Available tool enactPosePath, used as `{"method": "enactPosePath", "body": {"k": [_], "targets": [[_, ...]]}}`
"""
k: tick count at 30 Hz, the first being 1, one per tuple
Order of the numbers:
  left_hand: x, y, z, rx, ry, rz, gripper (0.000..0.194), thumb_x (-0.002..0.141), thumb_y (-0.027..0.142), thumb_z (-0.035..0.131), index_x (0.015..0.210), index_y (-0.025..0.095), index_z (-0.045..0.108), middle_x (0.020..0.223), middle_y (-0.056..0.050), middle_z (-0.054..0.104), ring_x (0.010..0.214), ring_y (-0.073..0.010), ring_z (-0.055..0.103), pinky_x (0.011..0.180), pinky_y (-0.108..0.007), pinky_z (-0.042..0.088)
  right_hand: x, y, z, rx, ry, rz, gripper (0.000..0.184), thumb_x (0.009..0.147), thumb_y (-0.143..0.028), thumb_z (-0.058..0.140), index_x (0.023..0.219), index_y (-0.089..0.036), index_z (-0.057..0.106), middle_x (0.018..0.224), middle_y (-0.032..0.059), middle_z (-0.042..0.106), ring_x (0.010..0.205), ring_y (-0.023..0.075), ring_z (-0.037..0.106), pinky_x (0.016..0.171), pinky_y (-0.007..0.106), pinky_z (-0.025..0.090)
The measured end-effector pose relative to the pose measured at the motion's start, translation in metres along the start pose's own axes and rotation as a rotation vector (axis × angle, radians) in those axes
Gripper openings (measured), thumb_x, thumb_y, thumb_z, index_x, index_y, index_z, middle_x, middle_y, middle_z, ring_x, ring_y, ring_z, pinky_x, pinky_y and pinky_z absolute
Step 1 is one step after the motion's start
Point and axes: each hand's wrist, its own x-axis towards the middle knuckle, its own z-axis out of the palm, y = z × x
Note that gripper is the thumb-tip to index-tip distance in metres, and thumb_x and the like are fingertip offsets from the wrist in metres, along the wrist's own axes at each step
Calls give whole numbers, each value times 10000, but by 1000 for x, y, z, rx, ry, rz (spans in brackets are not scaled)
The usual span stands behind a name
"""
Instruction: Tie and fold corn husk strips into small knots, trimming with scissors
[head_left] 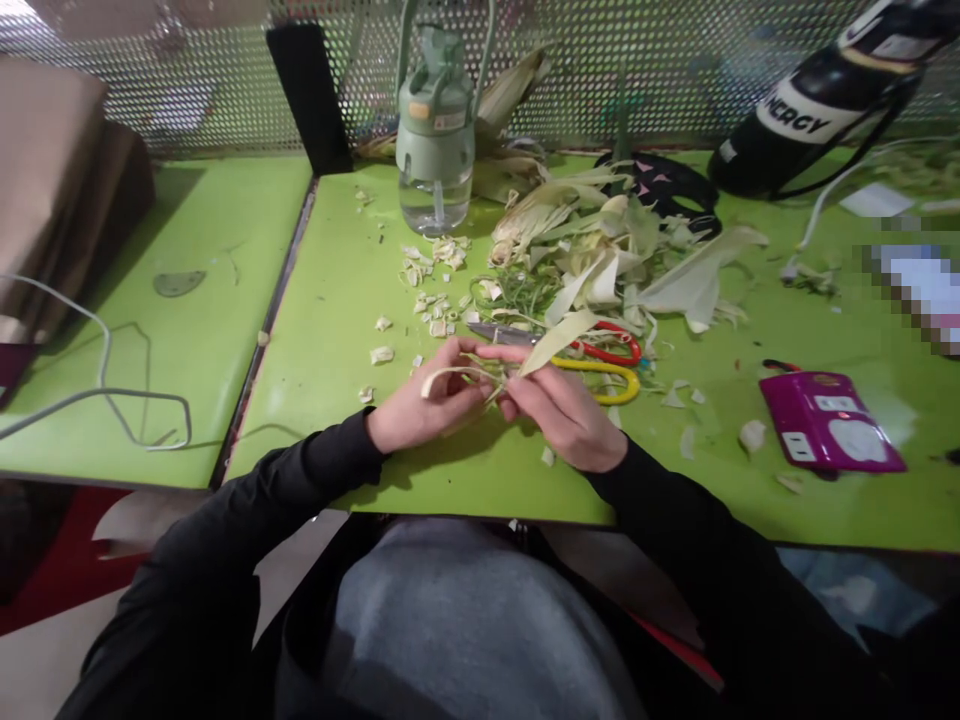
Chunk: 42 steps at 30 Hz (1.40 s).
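Note:
My left hand [442,398] and my right hand [559,408] meet above the front of the green table, fingertips close together. Between them is a pale corn husk strip [559,342]; its wide end rises past my right fingers and a thin curled end loops over my left hand. Both hands are closed on it, though the exact pinch is partly hidden. Just behind my fingers lie scissors [611,345] with one red and one yellow handle, their blades pointing left. A heap of loose corn husks [592,240] spreads beyond them. Small cut husk pieces [442,310] are scattered left of the heap.
A green-topped water bottle [436,150] stands at the back by the perforated metal screen [585,90]. At right are a purple box [832,422], a blurred-out phone-like object [926,290] and a leaning black bottle [795,120]. Paper bags [52,180] and a wire stand [142,395] occupy the left.

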Motion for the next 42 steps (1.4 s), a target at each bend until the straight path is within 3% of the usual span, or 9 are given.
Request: {"method": "enactPosePath", "body": {"k": [3,7,10,13,21,25,29,37,42], "targets": [[2,1,2,17,-58,-47,210,886,328,641,976,153,568,809,-24,631,682,-103,564,630,-239,447,0,1,4,13,124,51,233,1018,-347,442,1138,-188,564,612,-43,565,567,142,592,583,282,452],[4,1,2,6,-104,-95,243,866,363,650,914,129,606,791,-52,657,706,-127,610,686,-269,491,1,7,7,17,142,78,174,1009,-367,468,1069,-211,516,596,-55,557,510,133,561,548,276,436],[4,2,1,42,-102,-134,221,850,354,639,860,143,573,699,-10,608,569,-92,554,581,-242,468,1,7,10,0,201,86,163,1014,-378,459,1021,-225,516,587,-55,558,468,122,515,515,270,419],[2,3,2,98,-64,-123,186,858,327,603,804,159,547,648,31,544,500,-55,444,509,-212,389,0,6,12,-7,243,86,175,1012,-395,469,1009,-230,528,578,-57,564,455,117,514,493,260,411],[-2,-3,6,273,77,-34,211,855,345,641,926,150,609,587,68,432,525,-73,353,511,-234,295,-4,5,14,-255,366,-13,283,997,-403,506,821,-215,623,647,12,632,514,131,556,535,285,439],[-6,-2,9,287,70,-12,112,845,251,596,904,156,586,655,37,536,547,-74,420,543,-232,348,-6,1,13,-239,360,-49,279,1019,-380,460,857,-227,628,703,15,649,578,138,575,588,291,478],[-11,2,12,207,74,7,92,847,240,612,862,172,552,669,26,566,575,-82,479,558,-222,385,-9,-3,13,-207,364,-38,279,1017,-405,468,861,-241,630,729,18,645,632,153,584,647,312,497],[-8,-5,9,59,68,-67,133,800,185,657,778,167,526,594,69,488,502,-47,411,484,-187,326,-5,1,11,-115,293,29,305,1011,-424,490,826,-226,631,684,1,619,621,145,584,639,299,475],[0,-9,8,-279,110,-144,212,798,247,683,942,135,575,735,-27,693,621,-117,641,593,-239,531,-2,3,6,-151,216,36,320,1015,-461,474,873,-205,605,717,4,655,590,126,567,567,270,415]]}}
